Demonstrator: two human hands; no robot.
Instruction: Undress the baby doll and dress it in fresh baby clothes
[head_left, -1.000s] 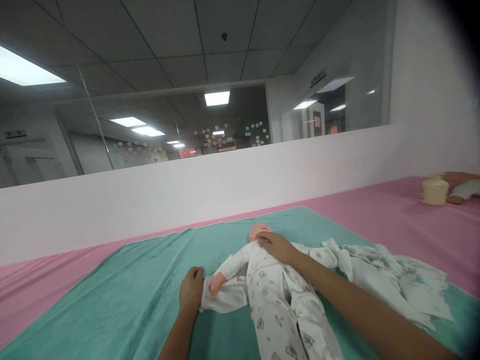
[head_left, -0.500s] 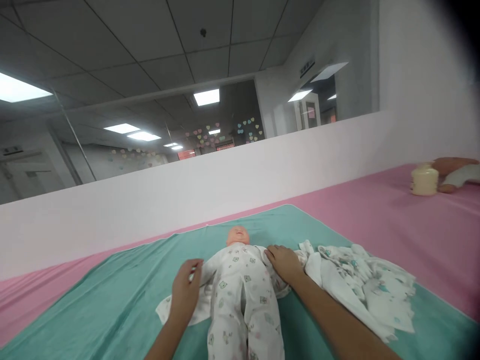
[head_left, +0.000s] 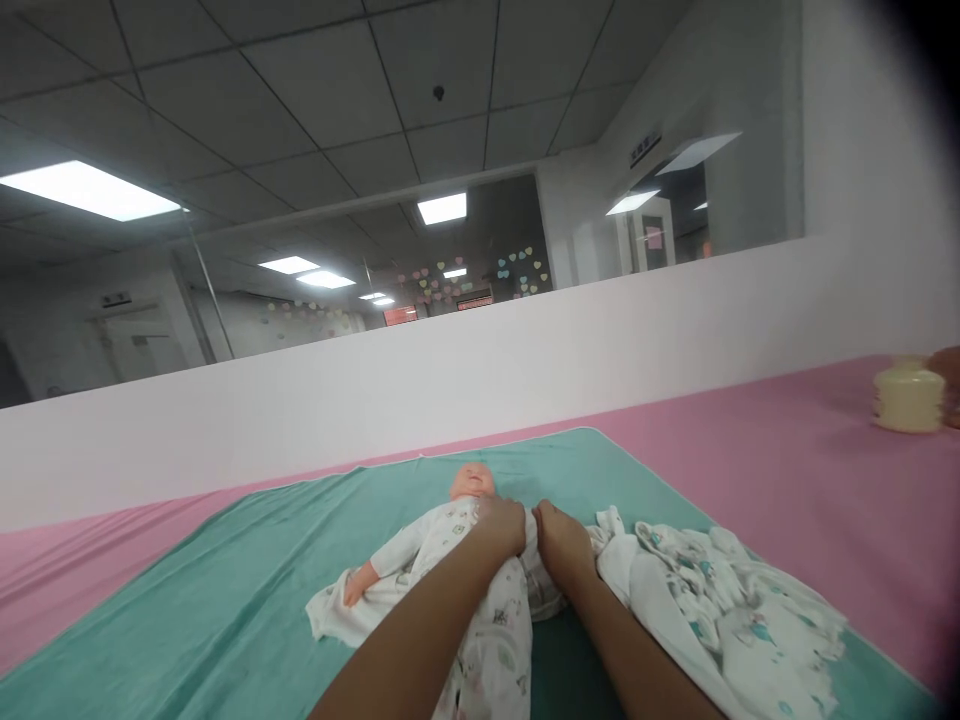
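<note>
Head: left hand (head_left: pixel 499 527), right hand (head_left: pixel 562 547) fingers curled on doll sleepsuit (head_left: pixel 499 650).

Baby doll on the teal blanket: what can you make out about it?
The baby doll lies on its back on a teal blanket, head pointing away from the viewer. Its bald head and bare hand look like pinkish moulded vinyl. It wears a white printed sleepsuit, one sleeve stretched sideways. The person's left hand rests on its chest, the right hand at the suit's edge; the left forearm hides much of the body.
</note>
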